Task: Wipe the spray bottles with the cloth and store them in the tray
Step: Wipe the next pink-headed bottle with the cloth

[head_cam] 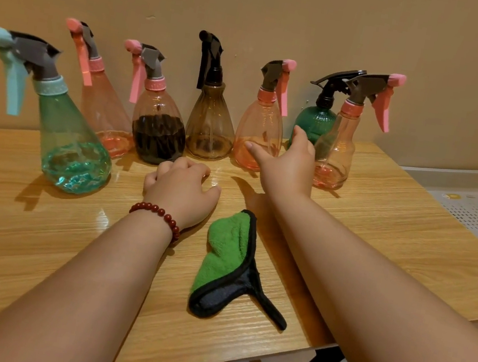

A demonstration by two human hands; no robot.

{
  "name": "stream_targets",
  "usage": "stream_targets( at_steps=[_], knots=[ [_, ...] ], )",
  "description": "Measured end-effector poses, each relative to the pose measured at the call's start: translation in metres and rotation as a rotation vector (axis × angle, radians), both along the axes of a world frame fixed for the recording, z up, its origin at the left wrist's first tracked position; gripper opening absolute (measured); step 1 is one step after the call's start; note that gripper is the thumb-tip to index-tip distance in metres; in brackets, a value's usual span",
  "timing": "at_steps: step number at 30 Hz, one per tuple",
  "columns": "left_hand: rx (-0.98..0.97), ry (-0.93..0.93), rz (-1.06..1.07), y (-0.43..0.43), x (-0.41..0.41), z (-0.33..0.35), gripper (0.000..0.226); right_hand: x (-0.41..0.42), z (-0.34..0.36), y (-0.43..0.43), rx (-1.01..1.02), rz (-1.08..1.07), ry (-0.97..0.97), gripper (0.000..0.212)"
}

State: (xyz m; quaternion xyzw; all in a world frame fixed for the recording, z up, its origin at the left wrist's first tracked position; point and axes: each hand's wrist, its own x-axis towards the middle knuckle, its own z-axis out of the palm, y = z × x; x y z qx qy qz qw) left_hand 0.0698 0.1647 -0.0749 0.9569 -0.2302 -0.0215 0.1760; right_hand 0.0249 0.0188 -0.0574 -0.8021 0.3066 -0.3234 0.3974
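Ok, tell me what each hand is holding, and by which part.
Nothing is held. The left hand rests curled and empty on the table; the right hand reaches open toward the spray bottles, gripping none. The cloth lies between the arms.

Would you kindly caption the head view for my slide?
Right hand reaches toward seven plastic spray bottles; green cloth lies on wooden table.
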Motion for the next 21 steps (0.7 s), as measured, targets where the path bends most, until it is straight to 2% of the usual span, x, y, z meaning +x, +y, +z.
stream_targets(
  at_steps=[7,14,17,21],
  knots=[
    [-0.018,-0.006,0.005,-0.001,0.003,-0.002,0.05,0.025,-0.006,-0.003,0.102,0.037,0.022,0.087],
    [-0.065,-0.012,0.011,-0.001,0.003,-0.002,0.049,0.018,-0.006,-0.005,0.083,0.077,0.074,0.079],
    [-0.166,-0.026,-0.005,0.0,0.003,0.0,0.05,0.002,-0.003,-0.002,0.069,0.163,0.113,0.08],
    [-0.403,-0.006,-0.105,0.004,0.001,0.003,0.062,-0.017,0.003,0.004,0.107,0.28,0.114,0.081]
  ],
)
